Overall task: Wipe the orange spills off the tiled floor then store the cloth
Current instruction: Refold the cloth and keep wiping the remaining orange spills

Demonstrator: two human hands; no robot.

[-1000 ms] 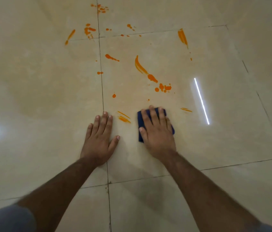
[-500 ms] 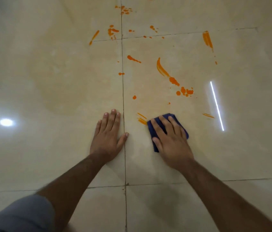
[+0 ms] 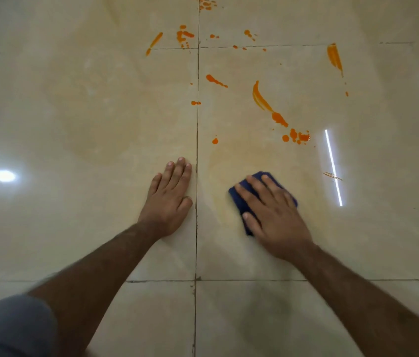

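Our right hand [image 3: 275, 215] presses the cloth [image 3: 257, 179] flat on the floor [image 3: 100, 124], fingers straight; our left hand [image 3: 171, 199] rests flat beside. Most spills [image 3: 278, 118] lie ahead unwiped, so we judge the wiping barely begun.

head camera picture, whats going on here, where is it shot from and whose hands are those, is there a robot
No robot here: a person works with bare hands, and the one camera sits on their head, looking forward and down, so the arms reach in from the bottom edge. The left hand lies flat on the tiled floor, apparently as a support. The right hand presses a dark blue cloth flat against the floor with straight fingers; it is not gripped. Farther out lie orange spills, streaks and drops not yet wiped, and a faint orange film shows around the cloth. The bright line and the round spot are lights mirrored in the glossy tiles. The grey patch at the lower left is a sleeve.
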